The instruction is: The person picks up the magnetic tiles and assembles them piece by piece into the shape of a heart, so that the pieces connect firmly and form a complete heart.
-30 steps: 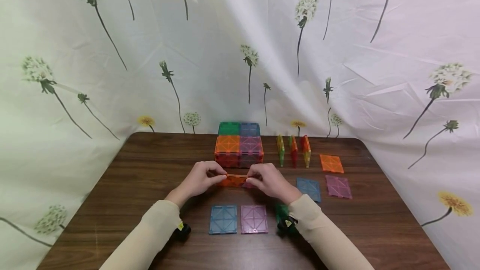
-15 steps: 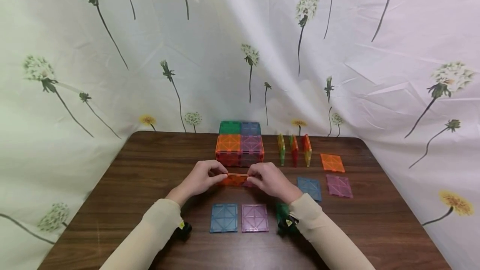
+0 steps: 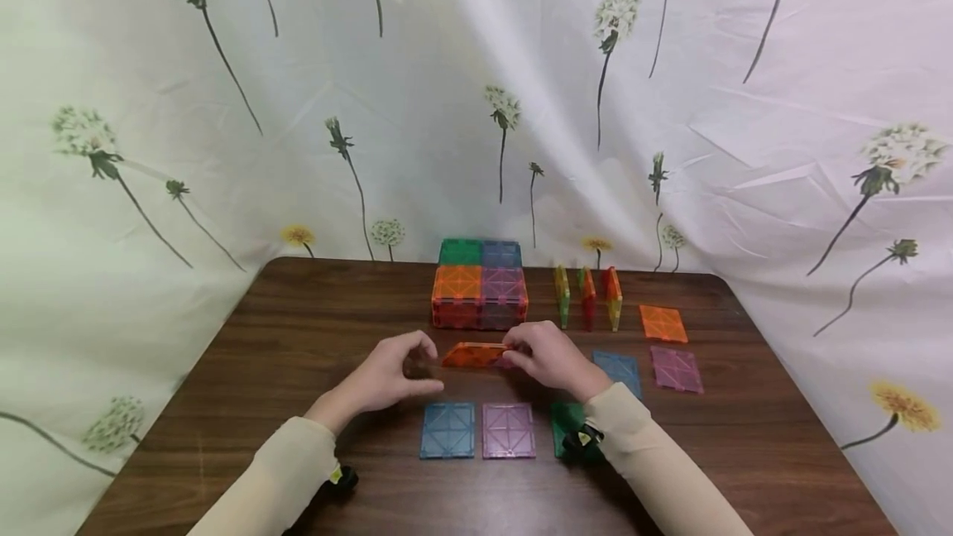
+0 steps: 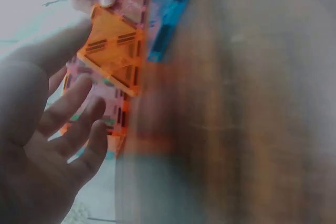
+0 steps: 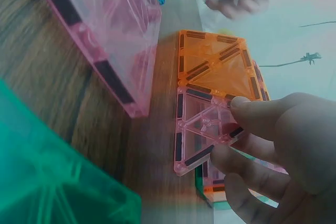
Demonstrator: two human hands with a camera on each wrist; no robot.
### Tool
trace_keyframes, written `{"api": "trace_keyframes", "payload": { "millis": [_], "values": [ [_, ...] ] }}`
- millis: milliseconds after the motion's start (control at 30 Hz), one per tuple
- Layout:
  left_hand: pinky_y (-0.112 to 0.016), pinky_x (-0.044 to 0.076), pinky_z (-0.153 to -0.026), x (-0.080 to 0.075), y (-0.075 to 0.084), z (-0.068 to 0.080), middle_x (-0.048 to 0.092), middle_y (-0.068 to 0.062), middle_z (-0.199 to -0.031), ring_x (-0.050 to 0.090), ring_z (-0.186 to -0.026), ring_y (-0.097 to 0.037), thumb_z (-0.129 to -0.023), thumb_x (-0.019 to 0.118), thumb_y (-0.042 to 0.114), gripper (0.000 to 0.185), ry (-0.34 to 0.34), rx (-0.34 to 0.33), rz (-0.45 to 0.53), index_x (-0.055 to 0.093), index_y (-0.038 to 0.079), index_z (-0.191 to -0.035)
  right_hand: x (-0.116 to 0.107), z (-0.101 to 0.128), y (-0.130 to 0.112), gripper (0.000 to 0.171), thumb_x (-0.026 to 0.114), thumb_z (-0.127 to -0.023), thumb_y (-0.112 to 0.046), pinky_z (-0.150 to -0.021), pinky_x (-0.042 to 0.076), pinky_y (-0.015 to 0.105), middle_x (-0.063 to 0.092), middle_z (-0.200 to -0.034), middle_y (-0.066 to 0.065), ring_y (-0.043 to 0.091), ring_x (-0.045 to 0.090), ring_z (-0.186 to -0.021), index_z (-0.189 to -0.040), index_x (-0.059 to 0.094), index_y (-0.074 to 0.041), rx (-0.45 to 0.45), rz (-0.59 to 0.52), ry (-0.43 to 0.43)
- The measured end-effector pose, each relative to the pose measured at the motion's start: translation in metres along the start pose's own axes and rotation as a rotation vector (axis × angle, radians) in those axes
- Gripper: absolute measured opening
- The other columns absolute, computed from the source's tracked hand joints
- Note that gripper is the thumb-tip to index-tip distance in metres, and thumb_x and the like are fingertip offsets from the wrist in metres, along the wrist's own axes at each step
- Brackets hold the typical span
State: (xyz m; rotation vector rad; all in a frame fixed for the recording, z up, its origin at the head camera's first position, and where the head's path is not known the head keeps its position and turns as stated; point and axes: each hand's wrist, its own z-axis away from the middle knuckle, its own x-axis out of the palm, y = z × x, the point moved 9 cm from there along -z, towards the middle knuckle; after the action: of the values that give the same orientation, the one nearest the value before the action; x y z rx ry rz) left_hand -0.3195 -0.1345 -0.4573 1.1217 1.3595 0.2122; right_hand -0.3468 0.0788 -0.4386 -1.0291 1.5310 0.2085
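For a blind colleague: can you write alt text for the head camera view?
A right hand pinches a joined orange and pink tile pair above a wooden table; the left hand hovers open beside it. Loose coloured tiles lie around, and a tile box stands behind.

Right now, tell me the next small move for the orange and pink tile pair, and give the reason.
Probably bring the left hand back to the free orange end. Only the right hand has a grip on the joined pair, pinching the pink tile, while the orange tile hangs unsupported off the table. The left hand sits open just beside it, touching nothing.
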Motion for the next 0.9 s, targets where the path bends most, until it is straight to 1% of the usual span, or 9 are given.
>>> {"api": "trace_keyframes", "payload": {
  "millis": [100, 167, 233, 300, 333, 433, 600, 767, 900],
  "values": [
    [-0.041, 0.055, -0.094, 0.018, 0.006, 0.010, 0.069, -0.004, -0.118, 0.063, -0.107, -0.023, -0.082, 0.092, 0.036, 0.056, -0.150, 0.031, 0.027, 0.064, 0.012, -0.124, -0.002, 0.002, 0.004, 0.004, 0.076, -0.098, -0.012, -0.074, 0.061, 0.030, 0.077, -0.092, -0.001, 0.007, 0.069, -0.079, -0.100, 0.079, -0.012, 0.006, 0.000, -0.002],
    [-0.042, 0.052, -0.100, 0.031, 0.011, 0.017, 0.066, 0.000, -0.126, 0.060, -0.114, -0.021, -0.079, 0.094, 0.041, 0.067, -0.239, 0.052, 0.008, 0.062, 0.014, -0.132, -0.004, 0.003, 0.006, 0.004, 0.076, -0.098, -0.013, -0.074, 0.060, 0.029, 0.077, -0.091, -0.002, 0.006, 0.068, -0.078, -0.100, 0.079, -0.012, 0.013, 0.007, -0.001],
    [-0.040, 0.050, -0.103, 0.041, 0.014, 0.022, 0.064, 0.004, -0.131, 0.056, -0.118, -0.019, -0.076, 0.095, 0.046, 0.077, -0.299, 0.069, -0.031, 0.060, 0.017, -0.138, -0.005, 0.003, 0.006, 0.004, 0.076, -0.099, -0.014, -0.074, 0.060, 0.030, 0.077, -0.091, -0.002, 0.007, 0.068, -0.078, -0.100, 0.080, -0.012, 0.015, 0.010, 0.003],
    [-0.040, 0.049, -0.105, 0.046, 0.017, 0.026, 0.062, 0.005, -0.134, 0.054, -0.120, -0.018, -0.074, 0.096, 0.048, 0.082, -0.326, 0.088, -0.077, 0.058, 0.019, -0.141, -0.005, 0.003, 0.007, 0.005, 0.075, -0.099, -0.015, -0.073, 0.060, 0.029, 0.076, -0.090, -0.002, 0.007, 0.068, -0.077, -0.099, 0.080, -0.012, 0.015, 0.013, 0.007],
    [-0.039, 0.048, -0.105, 0.047, 0.018, 0.027, 0.062, 0.006, -0.135, 0.053, -0.121, -0.017, -0.073, 0.096, 0.049, 0.083, -0.331, 0.092, -0.099, 0.058, 0.020, -0.141, -0.005, 0.004, 0.008, 0.005, 0.075, -0.099, -0.015, -0.073, 0.060, 0.029, 0.076, -0.090, -0.003, 0.006, 0.068, -0.077, -0.099, 0.079, -0.013, 0.016, 0.013, 0.011],
    [-0.041, 0.048, -0.107, 0.046, 0.020, 0.029, 0.061, 0.008, -0.136, 0.052, -0.123, -0.016, -0.074, 0.097, 0.044, 0.081, -0.340, 0.085, -0.118, 0.058, 0.022, -0.142, -0.004, 0.004, 0.010, 0.006, 0.075, -0.100, -0.017, -0.072, 0.060, 0.028, 0.076, -0.089, -0.003, 0.006, 0.068, -0.077, -0.097, 0.079, -0.014, 0.014, 0.014, 0.014],
    [-0.044, 0.049, -0.107, 0.041, 0.015, 0.029, 0.059, 0.010, -0.137, 0.052, -0.125, -0.016, -0.077, 0.095, 0.039, 0.078, -0.329, 0.072, -0.154, 0.057, 0.024, -0.144, -0.004, 0.005, 0.011, 0.005, 0.075, -0.099, -0.017, -0.073, 0.060, 0.029, 0.076, -0.090, -0.003, 0.006, 0.069, -0.078, -0.098, 0.079, -0.013, 0.012, 0.013, 0.019],
    [-0.046, 0.050, -0.104, 0.030, 0.006, 0.029, 0.059, 0.007, -0.138, 0.053, -0.125, -0.018, -0.078, 0.093, 0.039, 0.081, -0.276, 0.067, -0.168, 0.054, 0.019, -0.147, -0.005, 0.005, 0.012, 0.004, 0.076, -0.099, -0.015, -0.074, 0.060, 0.030, 0.076, -0.091, -0.002, 0.007, 0.069, -0.079, -0.099, 0.079, -0.013, 0.021, 0.018, 0.019],
    [-0.046, 0.051, -0.105, 0.018, -0.002, 0.027, 0.059, 0.002, -0.139, 0.056, -0.124, -0.019, -0.079, 0.092, 0.034, 0.085, -0.203, 0.062, -0.102, 0.050, 0.012, -0.150, -0.004, 0.005, 0.013, 0.004, 0.076, -0.099, -0.016, -0.074, 0.060, 0.028, 0.076, -0.091, -0.002, 0.006, 0.068, -0.079, -0.099, 0.079, -0.013, 0.029, 0.019, 0.014]
  ]
}}
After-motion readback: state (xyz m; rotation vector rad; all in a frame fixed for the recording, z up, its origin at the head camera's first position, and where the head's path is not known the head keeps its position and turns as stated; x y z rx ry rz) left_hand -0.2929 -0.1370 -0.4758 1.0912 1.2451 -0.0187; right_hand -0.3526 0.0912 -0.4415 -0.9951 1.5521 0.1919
